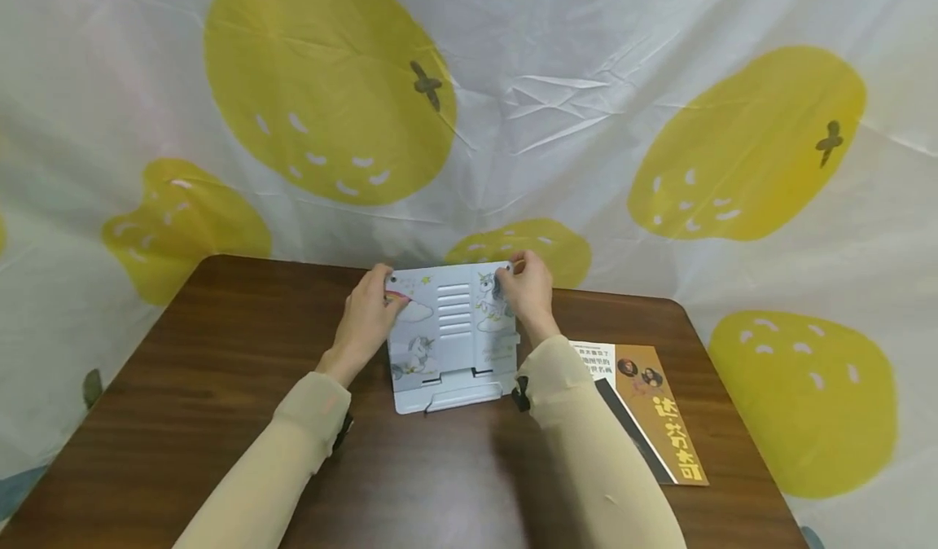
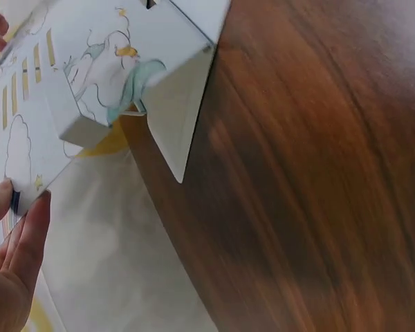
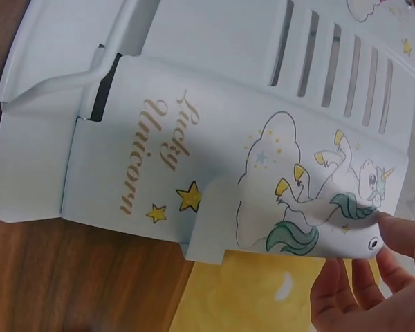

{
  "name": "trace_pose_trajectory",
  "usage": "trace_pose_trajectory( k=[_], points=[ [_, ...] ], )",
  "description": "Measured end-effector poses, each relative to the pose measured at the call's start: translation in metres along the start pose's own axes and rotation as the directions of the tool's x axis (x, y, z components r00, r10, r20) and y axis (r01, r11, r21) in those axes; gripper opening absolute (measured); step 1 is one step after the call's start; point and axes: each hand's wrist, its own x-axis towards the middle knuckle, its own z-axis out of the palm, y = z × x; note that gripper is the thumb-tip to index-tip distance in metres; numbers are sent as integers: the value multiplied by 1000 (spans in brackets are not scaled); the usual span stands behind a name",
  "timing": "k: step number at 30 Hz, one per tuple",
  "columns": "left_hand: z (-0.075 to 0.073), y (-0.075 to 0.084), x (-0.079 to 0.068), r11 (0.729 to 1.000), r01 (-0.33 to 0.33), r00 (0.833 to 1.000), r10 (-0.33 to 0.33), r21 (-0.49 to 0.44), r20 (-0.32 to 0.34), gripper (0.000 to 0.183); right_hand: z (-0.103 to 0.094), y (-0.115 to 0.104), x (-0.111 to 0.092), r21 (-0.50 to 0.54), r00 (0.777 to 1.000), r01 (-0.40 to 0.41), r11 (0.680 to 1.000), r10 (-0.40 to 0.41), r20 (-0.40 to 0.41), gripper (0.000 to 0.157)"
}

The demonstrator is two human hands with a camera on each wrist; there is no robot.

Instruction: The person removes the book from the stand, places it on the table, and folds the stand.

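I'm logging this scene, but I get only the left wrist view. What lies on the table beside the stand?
Observer: A book lies to the right of the stand.
Operator: Noted. Is anything written on the stand?
Observer: Yes, the right wrist view shows lettering that reads "Lucky Unicorn".
Operator: And the right hand? I catch only a bit of it.
Observer: It pinches the stand's top right corner.

High, forward-down head view plus close wrist views, stand in all.
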Motion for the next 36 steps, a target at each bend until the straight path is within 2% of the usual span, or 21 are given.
trace_pose_trajectory(
  k=[8, 17, 23, 29, 36],
  points=[
    [-8, -2, -16, 999, 31, 999, -31, -14, -19, 34, 13, -6, 6, -12, 996, 61, 998, -60, 69, 25],
    [-9, 2, -31, 999, 6, 998, -8, -44, -62, 28, 19, -13, 15, -20, 989, 98, 995, -95, 115, 26],
    [-9, 8, -39, 997, 10, 997, -16, -77, -80, 23, 24, -17, 21, 4, 984, 94, 996, -94, 150, 26],
    [-11, 14, -49, 989, 27, 998, -35, -142, -52, 22, 29, -22, 23, 1, 980, 129, 992, -128, 153, 27],
    [-14, 25, -61, 971, 8, 997, -25, -241, -67, 17, 33, -30, 24, -14, 968, 165, 986, -159, 192, 30]
  ],
)
